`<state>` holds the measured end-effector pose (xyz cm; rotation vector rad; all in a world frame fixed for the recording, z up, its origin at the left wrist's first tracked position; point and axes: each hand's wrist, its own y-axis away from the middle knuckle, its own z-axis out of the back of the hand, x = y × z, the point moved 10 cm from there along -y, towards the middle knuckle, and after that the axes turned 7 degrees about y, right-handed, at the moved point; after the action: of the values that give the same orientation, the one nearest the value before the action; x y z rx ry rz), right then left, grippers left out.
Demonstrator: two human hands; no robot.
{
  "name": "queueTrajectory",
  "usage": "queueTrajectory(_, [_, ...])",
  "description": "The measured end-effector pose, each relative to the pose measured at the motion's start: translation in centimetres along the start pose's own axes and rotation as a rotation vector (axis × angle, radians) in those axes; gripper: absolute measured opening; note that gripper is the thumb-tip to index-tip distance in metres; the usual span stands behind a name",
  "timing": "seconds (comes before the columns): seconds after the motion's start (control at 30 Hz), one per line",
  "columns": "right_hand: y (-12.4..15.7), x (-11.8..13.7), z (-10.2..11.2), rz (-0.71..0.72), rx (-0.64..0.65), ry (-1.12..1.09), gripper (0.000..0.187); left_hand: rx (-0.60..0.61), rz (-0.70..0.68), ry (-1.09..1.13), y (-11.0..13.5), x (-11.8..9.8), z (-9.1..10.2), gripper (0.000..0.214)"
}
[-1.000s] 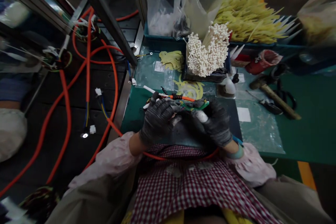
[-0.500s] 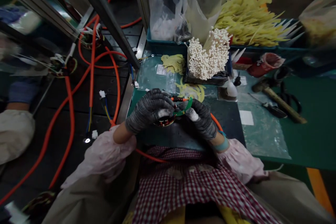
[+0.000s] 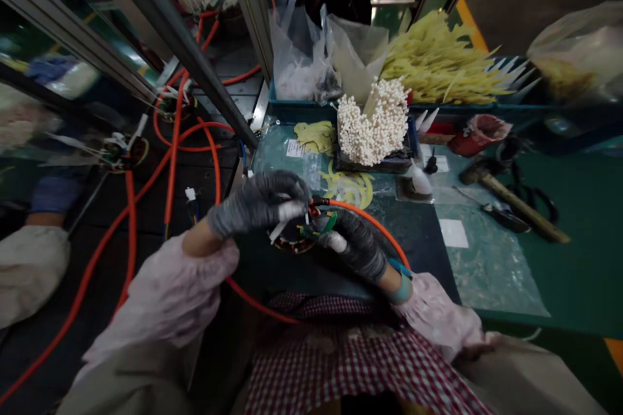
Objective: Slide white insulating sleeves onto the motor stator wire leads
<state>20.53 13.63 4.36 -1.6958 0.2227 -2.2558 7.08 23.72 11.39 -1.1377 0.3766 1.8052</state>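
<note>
A stator ring with copper-coloured windings (image 3: 293, 246) lies on the dark mat under my hands, partly covered by them. My right hand (image 3: 357, 243), in a grey glove with pale fingertips, is closed on a small green curved circuit board (image 3: 329, 223) at the ring's right side. Over the ring's upper left, my left hand (image 3: 260, 203), gloved alike, has its fingers pinched together by thin wires; what they grip is too small to make out. An orange cable (image 3: 372, 217) runs from the wires at the ring, behind my right hand, to my right wrist.
Behind the mat (image 3: 418, 240) stand a box of white-tipped sticks (image 3: 374, 123), yellow strips (image 3: 438, 65) and plastic bags. A hammer (image 3: 516, 198), pliers and a red pot (image 3: 481, 134) lie right. Left, past a metal post, are cabled stators (image 3: 121, 150) and another person's gloved hand (image 3: 54, 194).
The view has shifted. The green board, earlier held up between both hands, is now lower in my right hand beside the ring. My left hand has come off it, and more of the ring shows.
</note>
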Motion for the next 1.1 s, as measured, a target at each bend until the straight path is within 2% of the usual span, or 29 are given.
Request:
queueTrajectory(0.03, [0.1, -0.2, 0.0, 0.005, -0.008, 0.012, 0.035, 0.03, 0.041, -0.058, -1.6, 1.7, 0.7, 0.021])
queueTrajectory(0.1, [0.2, -0.4, -0.2, 0.028, -0.02, 0.038, 0.029, 0.051, 0.156, -0.329, -5.0, 5.4, 1.8, 0.019])
queueTrajectory(0.13, [0.3, -0.6, -0.3, 0.043, -0.019, 0.044, 0.028, 0.128, 0.218, -0.456, -6.6, 7.3, 1.3, 0.016])
queueTrajectory(0.23, [0.6, -1.1, -0.7, 0.09, -0.023, 0.045, 0.027, 0.175, 0.216, -0.543, -10.0, 10.0, -1.1, 0.014])
queueTrajectory(0.33, [0.8, -1.6, -0.6, 0.12, -0.058, 0.089, 0.029, 0.206, 0.206, -0.53, -10.8, 11.5, -3.6, 0.025])
queueTrajectory(0.4, [1.0, -1.6, -0.5, 0.125, -0.07, 0.099, 0.03, 0.223, 0.216, -0.498, -10.5, 12.3, -4.1, 0.034])
queueTrajectory(0.47, [1.0, -1.5, -0.4, 0.112, -0.069, 0.074, 0.027, 0.232, 0.227, -0.449, -10.2, 12.8, -3.7, 0.039])
queueTrajectory(0.57, [0.6, -1.3, -0.4, 0.055, -0.049, -0.016, 0.025, 0.236, 0.237, -0.35, -10.1, 13.1, -1.6, 0.039])
queueTrajectory(0.63, [0.0, -1.6, -0.1, -0.017, -0.059, -0.089, 0.028, 0.202, 0.23, -0.283, -9.6, 12.6, 0.2, 0.035])
queueTrajectory(0.73, [-1.1, -2.6, 1.2, -0.106, -0.163, -0.101, 0.034, 0.05, 0.196, -0.213, -7.5, 10.2, 2.7, 0.019])
queueTrajectory(0.77, [-1.5, -2.8, 1.6, -0.106, -0.193, -0.08, 0.034, -0.039, 0.178, -0.202, -6.4, 8.9, 3.4, 0.016])
queueTrajectory(0.83, [-2.3, -2.7, 2.1, -0.061, -0.232, 0.012, 0.032, -0.261, 0.116, -0.218, -3.4, 5.6, 4.2, 0.026])
queueTrajectory(0.87, [-2.6, -2.4, 2.3, -0.021, -0.249, 0.074, 0.034, -0.445, 0.053, -0.256, -1.4, 3.5, 4.7, 0.027])
queueTrajectory(0.9, [-2.8, -2.0, 2.4, 0.017, -0.27, 0.138, 0.036, -0.561, -0.022, -0.329, 0.4, 1.4, 4.4, 0.025])
queueTrajectory(0.97, [-3.1, -1.2, 2.6, 0.061, -0.318, 0.244, 0.033, -0.671, -0.106, -0.499, 3.1, -1.7, 2.4, 0.023])
queueTrajectory(1.03, [-3.3, -1.0, 2.6, 0.014, -0.35, 0.226, 0.024, -0.677, -0.163, -0.66, 4.3, -3.4, 0.0, 0.025])
queueTrajectory(1.1, [-3.3, -1.2, 2.6, -0.085, -0.377, 0.13, 0.03, -0.65, -0.221, -0.758, 4.7, -4.3, -1.8, 0.027])
